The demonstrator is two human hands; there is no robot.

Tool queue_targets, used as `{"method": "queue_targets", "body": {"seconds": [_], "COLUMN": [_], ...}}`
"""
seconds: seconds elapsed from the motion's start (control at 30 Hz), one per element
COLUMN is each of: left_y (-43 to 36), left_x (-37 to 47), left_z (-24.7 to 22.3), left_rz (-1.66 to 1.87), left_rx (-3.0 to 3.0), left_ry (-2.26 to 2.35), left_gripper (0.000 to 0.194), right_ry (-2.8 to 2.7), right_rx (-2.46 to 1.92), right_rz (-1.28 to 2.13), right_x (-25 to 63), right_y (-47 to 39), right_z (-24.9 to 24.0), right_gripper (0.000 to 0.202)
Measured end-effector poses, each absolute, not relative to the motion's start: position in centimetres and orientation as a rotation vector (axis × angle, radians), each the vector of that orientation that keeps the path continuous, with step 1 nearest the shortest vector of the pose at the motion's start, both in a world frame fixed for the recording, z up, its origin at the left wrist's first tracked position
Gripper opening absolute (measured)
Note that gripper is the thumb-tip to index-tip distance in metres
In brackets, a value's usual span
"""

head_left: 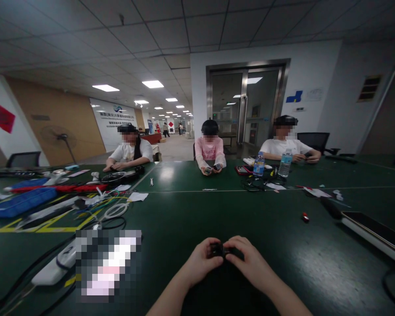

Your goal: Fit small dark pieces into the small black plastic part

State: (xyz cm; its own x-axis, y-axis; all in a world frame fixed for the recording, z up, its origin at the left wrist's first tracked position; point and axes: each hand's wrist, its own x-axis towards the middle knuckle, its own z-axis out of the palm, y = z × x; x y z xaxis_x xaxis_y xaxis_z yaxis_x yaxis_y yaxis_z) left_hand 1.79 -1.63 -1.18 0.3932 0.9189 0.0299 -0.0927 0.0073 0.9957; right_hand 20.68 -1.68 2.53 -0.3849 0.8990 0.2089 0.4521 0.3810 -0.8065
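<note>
My left hand (206, 259) and my right hand (242, 254) meet just above the green table (191, 215), near its front edge. Between them is a small black object (220, 250), gripped by the fingers of both hands. Its kind cannot be made out, since the fingers cover much of it and it is dark. The left thumb and fingers curl round its left side. On its right side the right thumb and fingertips pinch it.
At left lie a white power strip (54, 267), cables (116, 211) and a blue tray (23, 202). Bottles (285, 163) stand at the far right middle. A small red item (305, 217) and a white-edged flat device (377, 235) lie right. Several people sit across the table.
</note>
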Motion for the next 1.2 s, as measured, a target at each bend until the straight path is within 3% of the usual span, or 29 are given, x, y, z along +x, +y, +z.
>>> {"method": "queue_targets", "body": {"seconds": [1.2], "left_y": [-1.6], "left_x": [1.7], "left_z": [-1.4], "left_rz": [0.951], "left_rx": [1.279], "left_ry": [0.805], "left_gripper": [0.044], "right_ry": [-1.995], "right_rx": [-1.212], "right_rz": [0.946], "right_x": [21.0], "right_y": [-1.6], "right_z": [2.2], "right_gripper": [0.024]}}
